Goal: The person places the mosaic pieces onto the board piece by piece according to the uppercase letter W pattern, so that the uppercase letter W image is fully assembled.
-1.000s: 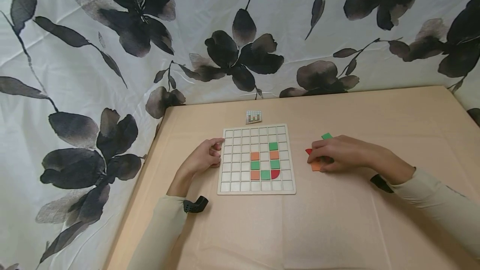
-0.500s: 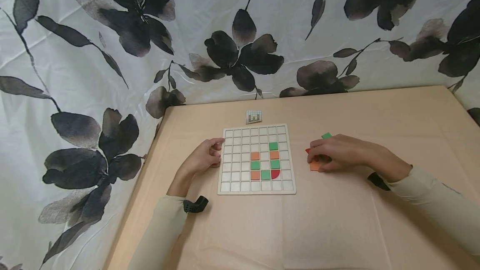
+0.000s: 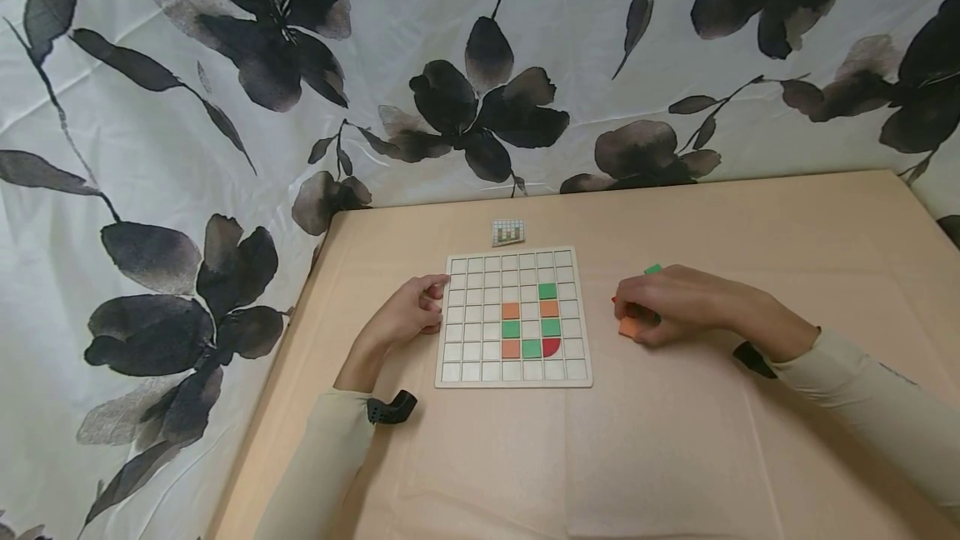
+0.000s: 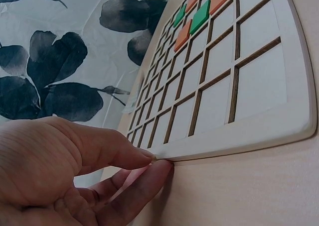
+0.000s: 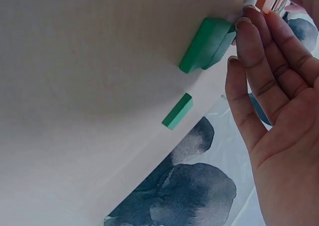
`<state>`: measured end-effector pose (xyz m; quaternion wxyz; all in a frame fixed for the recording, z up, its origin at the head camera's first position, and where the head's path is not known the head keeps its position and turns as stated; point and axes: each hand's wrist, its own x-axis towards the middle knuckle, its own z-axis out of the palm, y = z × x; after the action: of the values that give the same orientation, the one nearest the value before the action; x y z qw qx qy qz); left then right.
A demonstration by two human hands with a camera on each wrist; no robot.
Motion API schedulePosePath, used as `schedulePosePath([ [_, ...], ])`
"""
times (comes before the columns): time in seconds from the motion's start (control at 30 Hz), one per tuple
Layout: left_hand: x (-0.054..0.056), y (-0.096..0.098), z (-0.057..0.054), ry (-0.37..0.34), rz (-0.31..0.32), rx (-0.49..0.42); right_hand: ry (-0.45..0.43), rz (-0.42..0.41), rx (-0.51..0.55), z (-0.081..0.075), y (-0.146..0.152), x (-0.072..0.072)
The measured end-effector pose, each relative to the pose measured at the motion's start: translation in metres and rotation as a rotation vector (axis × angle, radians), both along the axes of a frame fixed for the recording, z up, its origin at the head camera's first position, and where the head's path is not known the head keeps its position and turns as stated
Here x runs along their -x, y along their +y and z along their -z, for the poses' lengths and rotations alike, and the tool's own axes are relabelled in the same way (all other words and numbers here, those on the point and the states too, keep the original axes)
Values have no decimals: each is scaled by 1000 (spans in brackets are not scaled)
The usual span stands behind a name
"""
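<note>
A white grid board [image 3: 468,377] lies on the table, with several green and orange square tiles and one red rounded tile [image 3: 551,347] in its cells. At its left edge, my left hand [image 3: 401,312] pinches the rim between thumb and finger; the left wrist view shows the thumb tip [image 4: 144,158] against the wooden border. To the right of the board, my right hand [image 3: 686,302] has curled fingers around an orange tile [image 3: 628,327], partly hidden under the hand. Green tiles [image 5: 207,44] lie near its fingers in the right wrist view.
A small card with a printed grid [image 3: 508,232] stands behind the board. Another green tile [image 5: 178,111] lies farther from the right hand. Floral fabric [image 3: 480,123] hangs behind the table [image 3: 637,448] and on its left.
My right hand has shifted slightly left, its fingers closing over the tiles. The orange tile has turned, and less of it shows. My left hand and the board stay still.
</note>
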<state>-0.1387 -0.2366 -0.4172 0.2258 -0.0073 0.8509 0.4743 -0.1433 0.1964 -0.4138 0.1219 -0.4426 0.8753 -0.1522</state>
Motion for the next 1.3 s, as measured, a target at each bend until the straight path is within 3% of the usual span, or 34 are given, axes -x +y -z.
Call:
schedulePosePath([
  [0.27,0,0,2,2,1,-8,-12,-12,6,-3,-2,4],
  [0.5,0,-1,3,-3,-4,-2,55,-49,30,0,-1,6],
  [0.73,0,-1,2,1,-2,-5,78,-53,-12,0,-4,8],
  [1.07,0,0,2,-6,0,13,49,-40,-55,-3,-8,10],
  [1.3,0,0,2,-9,-3,5,-30,-19,-33,-8,-10,14],
])
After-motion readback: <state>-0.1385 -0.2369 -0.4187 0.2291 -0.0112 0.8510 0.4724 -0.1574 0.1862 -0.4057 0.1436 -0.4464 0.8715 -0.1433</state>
